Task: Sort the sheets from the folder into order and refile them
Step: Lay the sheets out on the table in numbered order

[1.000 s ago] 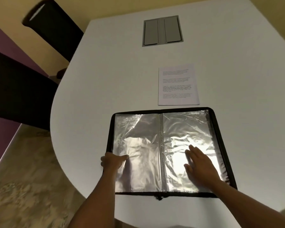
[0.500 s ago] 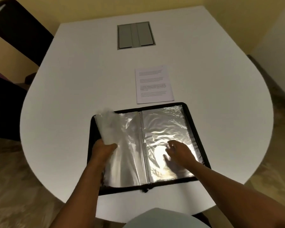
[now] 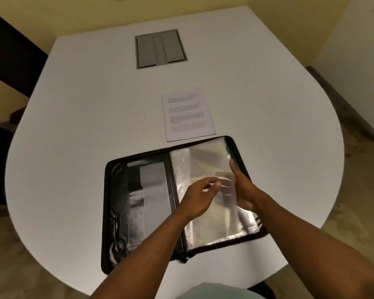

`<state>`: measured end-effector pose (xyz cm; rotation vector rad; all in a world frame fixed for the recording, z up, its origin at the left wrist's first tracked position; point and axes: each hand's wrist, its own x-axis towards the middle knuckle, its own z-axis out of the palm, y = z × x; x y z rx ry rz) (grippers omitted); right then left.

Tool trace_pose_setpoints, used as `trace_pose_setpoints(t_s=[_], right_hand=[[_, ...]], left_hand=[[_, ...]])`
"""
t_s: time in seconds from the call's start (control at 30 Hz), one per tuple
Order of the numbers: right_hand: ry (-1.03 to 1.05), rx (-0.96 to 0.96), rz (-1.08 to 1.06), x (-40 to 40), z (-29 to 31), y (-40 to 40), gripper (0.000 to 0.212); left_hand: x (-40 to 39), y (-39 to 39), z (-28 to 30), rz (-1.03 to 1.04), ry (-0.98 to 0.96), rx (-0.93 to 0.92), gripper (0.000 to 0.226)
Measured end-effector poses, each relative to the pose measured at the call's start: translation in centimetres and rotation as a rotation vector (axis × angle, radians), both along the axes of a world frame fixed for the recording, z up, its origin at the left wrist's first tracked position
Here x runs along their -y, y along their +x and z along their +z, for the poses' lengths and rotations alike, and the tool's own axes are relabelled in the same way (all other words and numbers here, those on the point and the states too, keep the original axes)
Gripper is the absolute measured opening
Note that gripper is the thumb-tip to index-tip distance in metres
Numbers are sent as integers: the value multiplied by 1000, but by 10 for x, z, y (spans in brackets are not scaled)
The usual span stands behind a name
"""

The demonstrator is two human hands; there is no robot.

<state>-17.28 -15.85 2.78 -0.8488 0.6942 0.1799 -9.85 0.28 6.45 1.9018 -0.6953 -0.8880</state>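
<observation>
Fingers of the left hand [image 3: 198,196] are curled, with the fingertips [image 3: 216,184] close together on the clear plastic sleeves [image 3: 203,167]; whether they pinch a sleeve I cannot tell. Just right of them, the right hand [image 3: 243,190] stands on its edge with straight fingers pressed together against the sleeves' outer side. Under both hands lies the open black folder [image 3: 117,212] on the white table [image 3: 84,104]. Beyond the fingertips, just past the folder's far edge, a printed sheet [image 3: 188,114] lies flat.
</observation>
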Motion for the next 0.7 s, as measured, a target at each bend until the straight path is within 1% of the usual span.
trace_pose_setpoints(t_s=[0.03,0.07,0.13,0.17,0.2,0.23,0.27,0.37,0.47,0.53,0.6,0.7], right_hand=[[26,-22,-29,5,-5,-3,68],[64,-27,-29,9,-10,-6,58],[117,-46,-24,16,-20,-9,40],[107,-62,-41,18,-26,-7,35],[31,-85,-47,18,-28,-5,34],[-21,-138,-47,49,-46,17,33],[-29,-164,-30,73,-63,36,32],[-129,-184,24,74,-56,58,32],[-279,-183,7,84,-50,83,32],[-288,-172,-22,95,-45,99,32],[-314,-146,-39,110,-45,117,26],[-474,-149,-52,126,-48,131,17]], left_hand=[[-9,1,-12,36,53,77,39],[-19,2,-23,40,134,199,46],[-42,6,-48,-66,358,455,66],[-54,10,-58,-127,442,520,76],[-64,12,-63,-191,512,552,85],[-42,28,-84,-236,575,519,91],[-24,38,-99,-271,627,477,96],[-37,34,-100,-362,646,533,107],[-42,22,-100,-376,615,587,117],[-43,23,-99,-390,613,619,121],[-41,24,-101,-398,630,623,125],[-41,22,-103,-410,658,621,128]])
